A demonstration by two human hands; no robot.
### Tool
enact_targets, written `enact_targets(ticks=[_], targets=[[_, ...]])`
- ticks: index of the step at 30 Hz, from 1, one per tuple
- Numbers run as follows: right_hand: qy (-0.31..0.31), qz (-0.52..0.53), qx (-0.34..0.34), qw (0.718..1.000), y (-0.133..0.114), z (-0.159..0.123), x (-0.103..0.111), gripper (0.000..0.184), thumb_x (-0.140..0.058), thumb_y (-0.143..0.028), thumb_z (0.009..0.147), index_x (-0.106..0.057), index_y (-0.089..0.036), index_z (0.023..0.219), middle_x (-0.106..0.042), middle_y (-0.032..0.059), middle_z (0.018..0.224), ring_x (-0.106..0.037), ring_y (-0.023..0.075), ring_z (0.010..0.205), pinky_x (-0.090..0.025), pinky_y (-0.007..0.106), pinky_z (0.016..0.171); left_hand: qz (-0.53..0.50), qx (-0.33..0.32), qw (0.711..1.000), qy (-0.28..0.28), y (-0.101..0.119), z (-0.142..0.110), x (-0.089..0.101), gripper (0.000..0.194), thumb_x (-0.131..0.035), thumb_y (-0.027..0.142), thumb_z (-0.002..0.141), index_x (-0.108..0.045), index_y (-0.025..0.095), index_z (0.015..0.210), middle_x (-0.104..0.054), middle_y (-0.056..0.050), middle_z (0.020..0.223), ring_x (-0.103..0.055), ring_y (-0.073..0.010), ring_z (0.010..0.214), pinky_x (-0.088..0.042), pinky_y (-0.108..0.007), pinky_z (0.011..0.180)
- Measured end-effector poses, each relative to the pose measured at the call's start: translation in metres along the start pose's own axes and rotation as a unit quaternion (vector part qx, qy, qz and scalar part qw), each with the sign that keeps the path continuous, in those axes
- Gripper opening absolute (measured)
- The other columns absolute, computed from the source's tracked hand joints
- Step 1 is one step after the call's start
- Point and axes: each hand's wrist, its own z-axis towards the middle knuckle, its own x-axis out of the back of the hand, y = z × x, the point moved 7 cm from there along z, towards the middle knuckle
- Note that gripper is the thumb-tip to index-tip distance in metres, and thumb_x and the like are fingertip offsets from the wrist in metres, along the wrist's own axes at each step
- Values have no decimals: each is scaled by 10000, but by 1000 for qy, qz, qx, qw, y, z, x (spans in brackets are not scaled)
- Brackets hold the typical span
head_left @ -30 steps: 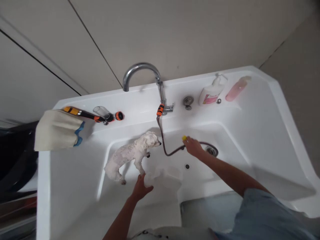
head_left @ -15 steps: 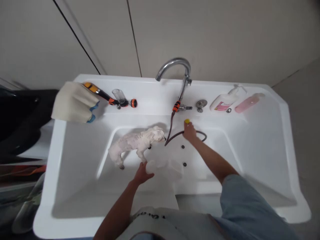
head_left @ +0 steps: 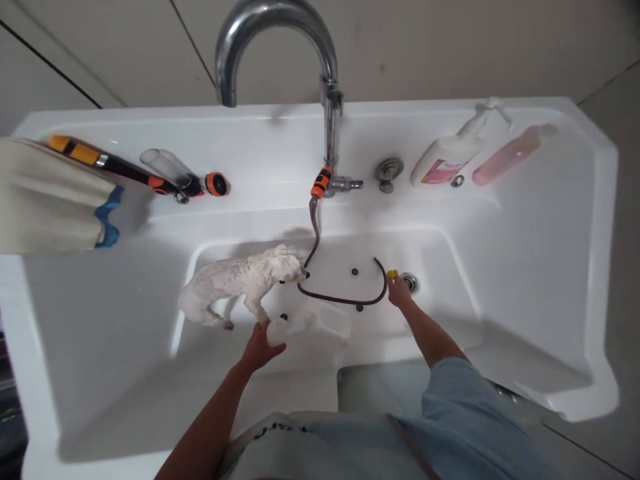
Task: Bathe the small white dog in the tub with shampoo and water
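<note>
A small white dog (head_left: pixel 235 283) stands in the white tub (head_left: pixel 525 253), head toward the middle. My left hand (head_left: pixel 259 345) grips a clear plastic container (head_left: pixel 313 322) lying on the tub floor just in front of the dog. My right hand (head_left: pixel 399 291) holds the yellow-tipped end (head_left: pixel 391 274) of a dark hose (head_left: pixel 345 299), close to the drain (head_left: pixel 410 283). The hose runs in a loop back up to an orange connector (head_left: pixel 320 183) under the chrome faucet (head_left: pixel 280 40).
On the tub's back ledge lie a black-and-orange spray nozzle (head_left: pixel 145 175) and a clear cup (head_left: pixel 165 165) at left, a white pump bottle (head_left: pixel 450 155) and a pink bottle (head_left: pixel 510 155) at right. A cream towel (head_left: pixel 50 200) hangs over the left rim.
My right hand carried the hose end from near the faucet base down to beside the drain, spreading the hose into a wider loop. The view moved closer to the tub.
</note>
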Motion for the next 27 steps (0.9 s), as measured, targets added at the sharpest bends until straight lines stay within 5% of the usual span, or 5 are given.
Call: enact_targets(ticks=[7,13,19,23,27], targets=[[-18,-8,31,999,-25,4,-49,448,-467,-162,995,-700,-106,1374,-621,247,1474,-521,350,1384,-373,506,1193,4,18,1000,20,-3,-2,-2,704,-825,376,629,-651,191,1285,-610,-90,1165,-669,-339,1142,-565,-498,1035],[245,103,52,963,-35,-17,59,243,-582,-364,989,-761,-200,1004,-674,166,1109,-588,325,1144,-494,445,1000,1,14,1000,8,6,-2,4,724,-841,390,637,-641,183,1302,-614,-90,1168,-670,-337,1124,-554,-511,1049],[575,266,13,774,-12,-33,198,414,-603,-620,903,-615,-211,845,-594,98,946,-577,284,982,-482,565,981,7,-7,1000,-9,26,-3,12,777,-836,374,668,-624,145,1379,-610,-131,1251,-660,-339,1202,-518,-470,1100],[558,386,79,731,-72,-48,226,447,-500,-647,954,-507,-239,773,-557,24,846,-611,216,867,-543,487,913,18,18,999,-34,39,-4,22,797,-858,390,690,-615,156,1412,-609,-155,1329,-680,-348,1210,-522,-442,1086],[408,502,220,730,-179,-99,222,532,-497,-697,987,-481,-232,729,-611,30,835,-699,238,927,-577,476,898,36,39,997,-57,50,2,35,808,-895,423,684,-634,125,1388,-591,-217,1405,-673,-386,1256,-519,-431,1083]])
